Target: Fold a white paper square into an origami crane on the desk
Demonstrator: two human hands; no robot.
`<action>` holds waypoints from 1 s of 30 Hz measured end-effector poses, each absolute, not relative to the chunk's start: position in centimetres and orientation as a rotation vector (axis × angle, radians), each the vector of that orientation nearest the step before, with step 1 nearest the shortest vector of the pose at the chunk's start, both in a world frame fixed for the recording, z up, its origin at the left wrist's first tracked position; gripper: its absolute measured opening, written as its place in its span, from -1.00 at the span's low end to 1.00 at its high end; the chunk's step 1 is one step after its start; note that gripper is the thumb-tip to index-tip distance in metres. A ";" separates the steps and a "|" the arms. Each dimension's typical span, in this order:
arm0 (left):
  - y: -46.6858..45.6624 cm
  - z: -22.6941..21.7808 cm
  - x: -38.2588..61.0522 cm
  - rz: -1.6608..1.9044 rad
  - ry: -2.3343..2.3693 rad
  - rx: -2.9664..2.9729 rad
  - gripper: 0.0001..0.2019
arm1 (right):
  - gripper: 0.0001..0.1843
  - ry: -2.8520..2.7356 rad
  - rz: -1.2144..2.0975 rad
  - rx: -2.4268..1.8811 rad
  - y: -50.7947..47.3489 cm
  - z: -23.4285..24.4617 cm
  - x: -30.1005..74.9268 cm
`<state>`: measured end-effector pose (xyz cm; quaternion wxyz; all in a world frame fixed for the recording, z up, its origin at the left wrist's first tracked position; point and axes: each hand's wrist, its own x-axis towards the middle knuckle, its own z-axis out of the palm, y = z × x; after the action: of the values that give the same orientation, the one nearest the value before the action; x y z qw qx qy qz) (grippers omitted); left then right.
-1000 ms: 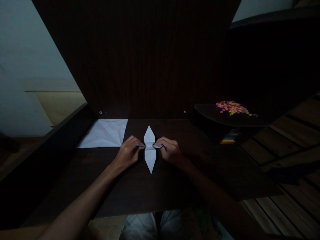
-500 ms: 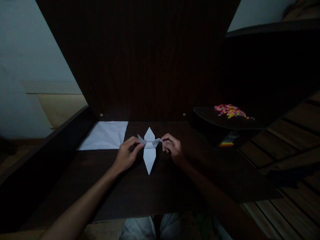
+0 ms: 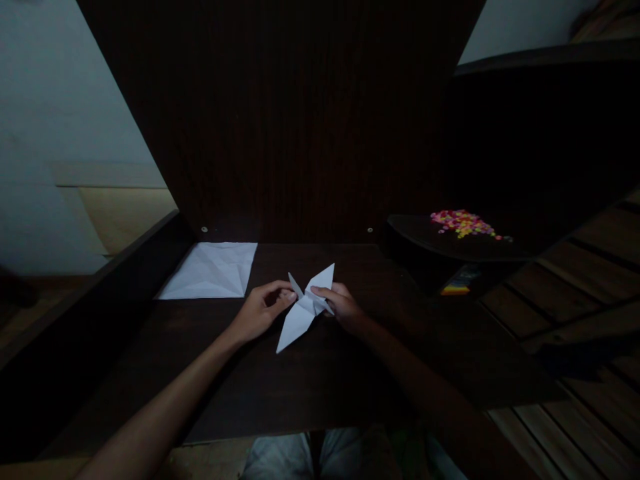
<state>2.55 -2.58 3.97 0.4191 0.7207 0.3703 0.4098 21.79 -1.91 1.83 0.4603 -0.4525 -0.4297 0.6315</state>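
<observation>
A white folded paper figure [image 3: 306, 308] with long pointed flaps lies slanted on the dark wooden table [image 3: 300, 380]. My left hand [image 3: 260, 311] pinches its small left flap with curled fingers. My right hand [image 3: 341, 307] grips its middle from the right, fingers closed over the paper. One point reaches up to the right, the other down to the left.
A creased white paper sheet [image 3: 210, 270] lies flat at the table's back left. A pile of small colourful bits [image 3: 463, 223] sits on a dark shelf at the right. A dark upright panel [image 3: 300, 120] closes the back. Wooden slats [image 3: 575, 280] run along the right.
The folded figure has turned from pointing straight away from me to a slant, top point to the right. Both hands moved closer together on its middle.
</observation>
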 end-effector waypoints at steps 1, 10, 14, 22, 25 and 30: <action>-2.5 3.8 2.6 1.033 0.952 1.725 -0.74 | -0.66 -1.040 1.494 -1.112 -1.8 1.9 21.8; -3.1 4.1 2.9 0.702 0.834 1.332 -0.72 | -0.64 -1.253 1.159 -1.091 -2.6 2.5 22.1; -3.4 4.2 2.9 0.684 0.878 1.345 -0.70 | -0.65 -1.375 1.205 -1.069 -3.1 2.7 22.2; -3.5 4.2 2.7 0.578 0.873 1.400 -0.65 | -0.64 -1.361 1.265 -1.073 -3.0 1.7 22.5; -3.5 4.2 2.7 0.569 0.881 1.437 -0.65 | -0.62 -1.368 1.269 -1.082 -3.1 2.0 22.5; -3.4 4.3 2.6 0.563 0.887 1.453 -0.66 | -0.64 -1.330 1.283 -1.079 -3.1 2.7 22.5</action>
<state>2.56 -3.41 4.29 0.6243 0.6329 0.3866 0.2455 22.51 -3.07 2.67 0.4803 -0.4423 -0.5450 0.5259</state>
